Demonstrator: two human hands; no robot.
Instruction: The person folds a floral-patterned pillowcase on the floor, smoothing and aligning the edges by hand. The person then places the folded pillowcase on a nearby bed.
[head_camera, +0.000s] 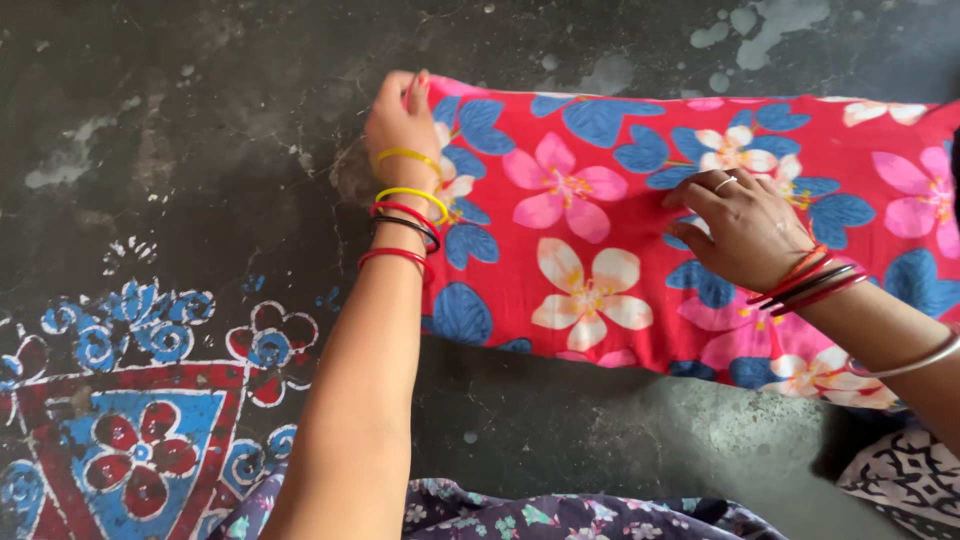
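Note:
A folded red cloth (600, 230) with pink, white and blue flowers lies flat on a dark floor (200, 120). My left hand (398, 118) grips the cloth's far left corner, fingers curled over the edge. Yellow, red and black bangles ring that wrist. My right hand (738, 228) presses flat on the middle of the cloth, fingers spread leftward. It wears a ring, with red and dark bangles on the wrist and a silver one further up the arm.
A painted floor pattern (130, 430) in red, blue and white fills the lower left. My patterned purple garment (540, 515) shows at the bottom edge. A black-and-white printed fabric (905, 480) lies at the lower right.

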